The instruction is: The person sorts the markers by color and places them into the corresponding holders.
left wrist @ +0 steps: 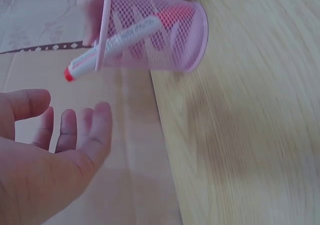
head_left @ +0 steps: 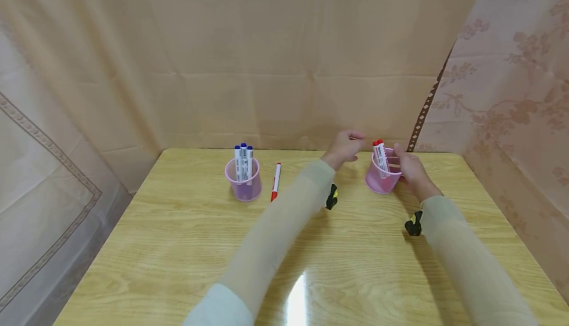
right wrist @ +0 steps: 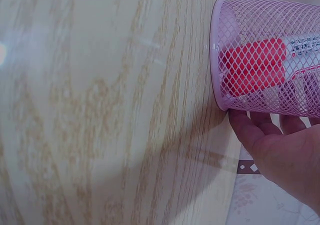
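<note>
My right hand (head_left: pixel 412 170) grips a pink mesh pen cup (head_left: pixel 377 183) at the right of the table, its thumb near the rim and its fingers around the far side. Two red-capped whiteboard markers (head_left: pixel 380 155) lean inside that cup, and their red lower ends (right wrist: pixel 255 67) show through the mesh in the right wrist view. To the left of the cup is my left hand (head_left: pixel 344 147), apart from it and holding nothing. In the left wrist view, the fingers (left wrist: pixel 67 132) of that hand are loosely bent below the cup's mouth.
A second pink mesh cup (head_left: pixel 246 191) stands at left centre with three blue-capped markers (head_left: pixel 243 163) upright in it. Beside it, a red and white marker (head_left: pixel 276 180) lies on the wooden table (head_left: pixel 178 247). A beige cloth (head_left: pixel 240 69) hangs behind the table.
</note>
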The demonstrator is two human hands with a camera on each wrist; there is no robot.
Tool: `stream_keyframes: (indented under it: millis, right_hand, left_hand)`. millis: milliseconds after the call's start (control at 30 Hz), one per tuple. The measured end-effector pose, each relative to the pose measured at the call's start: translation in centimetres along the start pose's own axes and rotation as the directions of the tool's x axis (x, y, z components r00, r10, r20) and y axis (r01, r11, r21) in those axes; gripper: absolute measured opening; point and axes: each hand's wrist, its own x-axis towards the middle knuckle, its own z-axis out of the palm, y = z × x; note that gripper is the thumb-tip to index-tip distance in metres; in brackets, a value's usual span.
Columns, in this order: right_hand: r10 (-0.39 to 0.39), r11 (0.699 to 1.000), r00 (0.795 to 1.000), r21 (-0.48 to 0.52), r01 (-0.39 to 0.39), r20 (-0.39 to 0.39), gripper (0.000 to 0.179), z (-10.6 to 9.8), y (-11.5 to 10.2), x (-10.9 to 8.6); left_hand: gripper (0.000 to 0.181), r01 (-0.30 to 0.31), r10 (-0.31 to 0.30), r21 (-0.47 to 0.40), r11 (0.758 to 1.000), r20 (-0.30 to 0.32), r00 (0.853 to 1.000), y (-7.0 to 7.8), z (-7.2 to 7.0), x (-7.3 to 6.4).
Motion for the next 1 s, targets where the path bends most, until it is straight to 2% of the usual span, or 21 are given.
stream_keyframes:
  millis: [200, 433, 567, 633, 700, 767, 900, 1000]
  right_hand:
    - [-0.004, 1.000, 1.000, 0.006, 0.004, 0.007, 0.084, 0.1, 0.1, 0.1]
    - [-0.009, 1.000, 1.000, 0.010, 0.009, 0.007, 0.084, 0.0, 0.0, 0.0]
    - [-0.009, 1.000, 1.000, -0.002, 0.009, 0.009, 0.086, 0.0, -0.2, 0.0]
    - [-0.009, 1.000, 1.000, -0.006, 0.009, 0.009, 0.087, -0.1, -0.1, 0.1]
    - [-0.006, 1.000, 1.000, -0.010, 0.006, 0.009, 0.087, -0.3, -0.1, 0.1]
    - [-0.003, 1.000, 1.000, -0.009, 0.003, 0.008, 0.087, -0.4, 0.0, 0.0]
    - [0.006, 1.000, 1.000, -0.002, -0.006, 0.007, 0.086, -0.6, 0.1, -0.1]
    - [0.015, 1.000, 1.000, 0.000, -0.015, 0.009, 0.084, -0.6, 0.0, -0.2]
  left_hand:
    - [0.027, -0.046, 0.040, 0.172, 0.984, 0.039, 0.998, -0.8, -2.8, 0.0]
    - [0.033, -0.026, 0.015, 0.221, 0.975, 0.051, 0.999, -1.3, -5.8, 0.6]
    - [0.024, 0.042, -0.065, 0.235, 0.971, 0.089, 0.994, -0.8, -7.6, 0.3]
    - [0.017, 0.098, -0.126, 0.238, 0.966, 0.105, 0.986, -0.7, -8.5, 0.1]
    - [0.020, 0.165, -0.199, 0.253, 0.953, 0.115, 0.973, -0.8, -9.4, -0.1]
    - [0.030, 0.221, -0.264, 0.282, 0.934, 0.123, 0.957, -1.0, -10.4, -0.3]
    - [0.073, 0.298, -0.360, 0.370, 0.880, 0.112, 0.926, -1.4, -12.3, -0.4]
    - [0.082, 0.349, -0.413, 0.410, 0.843, 0.077, 0.907, -1.8, -13.4, -0.4]
